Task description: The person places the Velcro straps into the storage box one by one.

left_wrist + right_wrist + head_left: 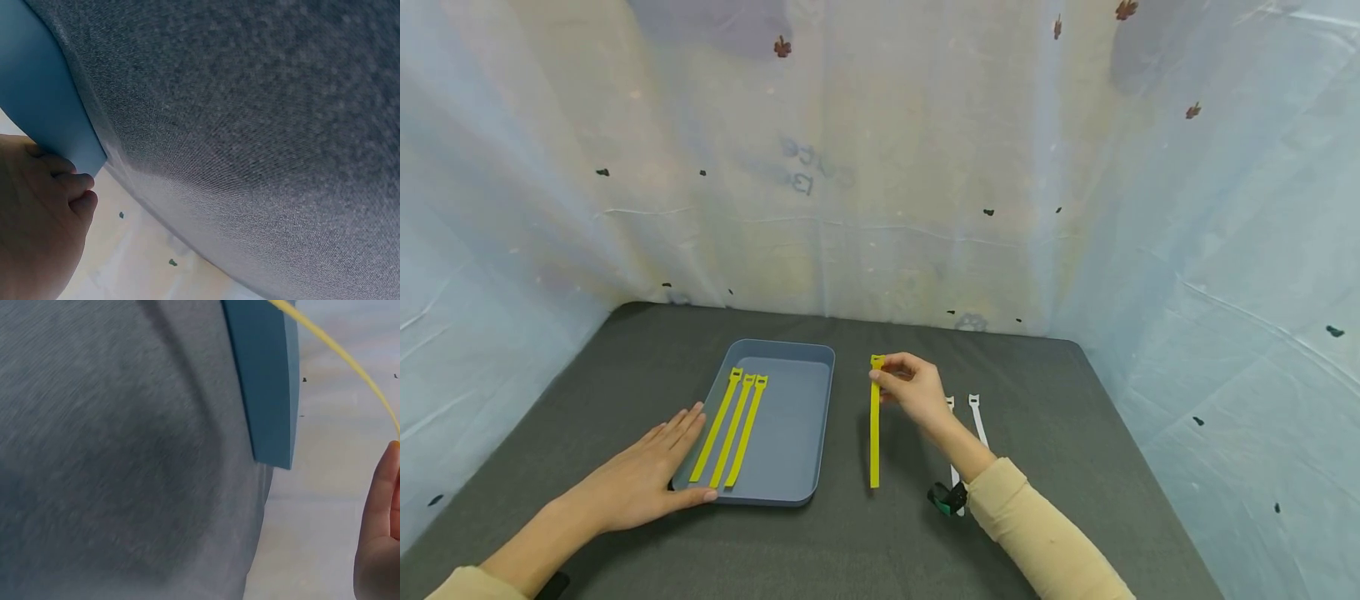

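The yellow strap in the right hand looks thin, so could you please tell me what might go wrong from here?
The yellow strap is pinched only near its slotted end by the right hand, so it might swing or slip. In the head view the right forearm partly hides the white straps and could brush them if lowered. The left hand rests on the edge of the tray, so a push might shift the tray.

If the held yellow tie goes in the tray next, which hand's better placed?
Right, I'd say: the right grip pinches the yellow cable tie right of the tray, whose bare side faces it. The left grip holds no tie, resting at the tray's left edge.
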Tool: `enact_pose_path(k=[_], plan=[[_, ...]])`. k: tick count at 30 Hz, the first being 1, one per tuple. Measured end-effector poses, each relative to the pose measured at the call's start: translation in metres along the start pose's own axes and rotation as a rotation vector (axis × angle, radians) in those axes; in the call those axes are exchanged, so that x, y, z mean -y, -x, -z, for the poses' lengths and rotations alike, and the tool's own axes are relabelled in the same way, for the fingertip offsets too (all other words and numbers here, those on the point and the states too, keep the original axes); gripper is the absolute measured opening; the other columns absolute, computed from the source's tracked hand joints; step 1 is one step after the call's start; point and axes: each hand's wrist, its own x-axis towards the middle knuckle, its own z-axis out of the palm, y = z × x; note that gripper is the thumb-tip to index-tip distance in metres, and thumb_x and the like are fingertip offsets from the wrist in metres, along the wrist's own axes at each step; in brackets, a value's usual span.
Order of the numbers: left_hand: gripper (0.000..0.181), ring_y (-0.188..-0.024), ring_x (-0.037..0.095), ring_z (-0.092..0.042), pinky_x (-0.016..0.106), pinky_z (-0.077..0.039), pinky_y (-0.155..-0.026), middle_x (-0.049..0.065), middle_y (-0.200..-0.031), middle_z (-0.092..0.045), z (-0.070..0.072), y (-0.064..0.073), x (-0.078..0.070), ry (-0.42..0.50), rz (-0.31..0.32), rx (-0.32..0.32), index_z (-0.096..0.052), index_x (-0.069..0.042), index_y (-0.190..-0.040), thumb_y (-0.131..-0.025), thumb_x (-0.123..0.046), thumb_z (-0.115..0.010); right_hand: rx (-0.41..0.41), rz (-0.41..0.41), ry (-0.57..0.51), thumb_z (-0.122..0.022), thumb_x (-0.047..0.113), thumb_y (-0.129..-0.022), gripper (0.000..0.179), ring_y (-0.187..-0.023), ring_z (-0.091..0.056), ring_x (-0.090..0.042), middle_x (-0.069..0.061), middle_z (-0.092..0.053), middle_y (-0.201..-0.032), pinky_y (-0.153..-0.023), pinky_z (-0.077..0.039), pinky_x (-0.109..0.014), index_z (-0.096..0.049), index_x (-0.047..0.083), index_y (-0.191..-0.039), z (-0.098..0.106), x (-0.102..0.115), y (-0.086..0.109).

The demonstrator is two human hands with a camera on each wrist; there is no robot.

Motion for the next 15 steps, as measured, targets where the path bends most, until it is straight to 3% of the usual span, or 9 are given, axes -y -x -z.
enact_pose_path(k=[3, 10, 15], plan=[[0.117, -0.153, 0.047, -0.027, 0.066, -0.029, -0.119, 0.023, -0.17, -0.021, -0.001, -0.001, 0.0, -0.009, 0.001, -0.002, -0.027, 0.004, -0.162, -0.088, -0.081, -0.057, 0.002, 0.001, -0.034, -0.077, 0.007, -0.095, 0.024, -0.086, -0.072, -0.016, -0.011, -0.07, -0.106, -0.081, -0.064, -0.049, -0.07, -0.002, -0.116, -0.006, 0.004, -0.001], [0.116, -0.153, 0.048, -0.027, 0.067, -0.029, -0.118, 0.024, -0.17, -0.021, 0.001, 0.0, 0.0, 0.007, -0.003, 0.0, -0.027, 0.004, -0.162, -0.089, -0.08, -0.058, 0.004, -0.007, -0.098, -0.076, 0.006, -0.095, 0.023, -0.085, -0.072, -0.015, -0.007, -0.071, -0.101, -0.085, -0.063, -0.054, -0.07, -0.001, -0.115, -0.022, 0.012, -0.003], [0.115, -0.153, 0.047, -0.027, 0.066, -0.03, -0.118, 0.023, -0.17, -0.021, 0.001, 0.0, -0.001, 0.004, -0.003, -0.001, -0.027, 0.004, -0.162, -0.089, -0.08, -0.058, 0.013, -0.008, -0.127, -0.076, 0.007, -0.095, 0.023, -0.083, -0.071, -0.015, -0.005, -0.072, -0.099, -0.078, -0.065, -0.042, -0.07, -0.001, -0.116, -0.032, 0.014, -0.007]])
